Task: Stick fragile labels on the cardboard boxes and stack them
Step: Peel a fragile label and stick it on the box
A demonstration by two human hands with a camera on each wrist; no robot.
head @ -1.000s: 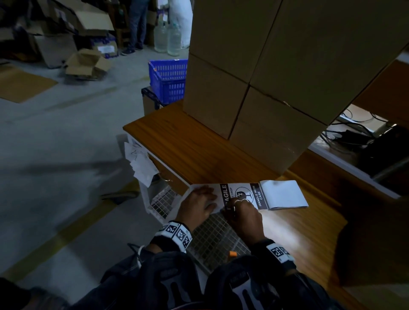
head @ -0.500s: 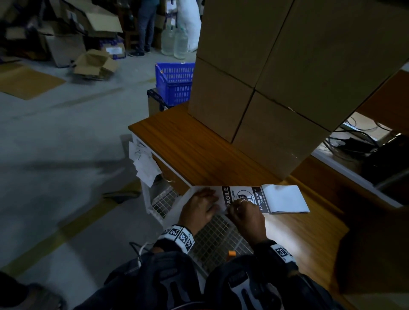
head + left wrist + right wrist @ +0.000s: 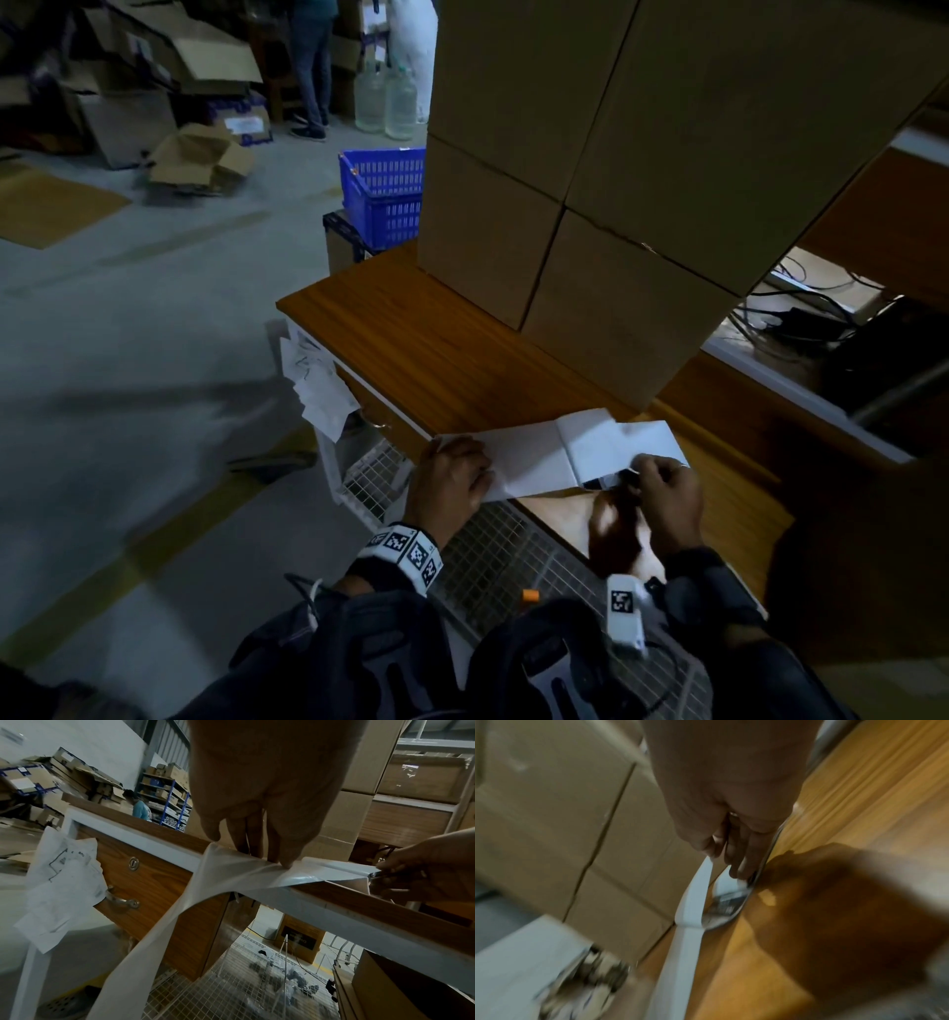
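At the lower centre of the head view, on the near edge of the wooden table [image 3: 411,334], lies the white label sheet [image 3: 534,452], partly overhanging the edge. Our left hand [image 3: 449,478] presses it down at its left end with straight fingers, as the left wrist view also shows. Our right hand [image 3: 662,488] pinches a fragile label [image 3: 608,480] at the sheet's lower right corner; only a small black-and-white strip of it shows.

Filling the upper right of the frame, the stacked cardboard boxes [image 3: 590,205] stand on the table just behind the sheet and block the far side. A blue plastic crate [image 3: 382,198] sits behind the table's far left corner in the upper middle. Loose papers [image 3: 318,385] hang at the drawer front [image 3: 144,880] left of centre, and a wire mesh rack [image 3: 493,555] lies below the table edge between our arms. Cables [image 3: 801,303] lie at the right edge of the frame.

Bare table shows between the sheet and the far left corner, and open floor [image 3: 128,360] fills the left half.

Against half a second ago, the printed face of the label no longer shows on the sheet, which now looks blank white, and our right hand has shifted rightward with the label.
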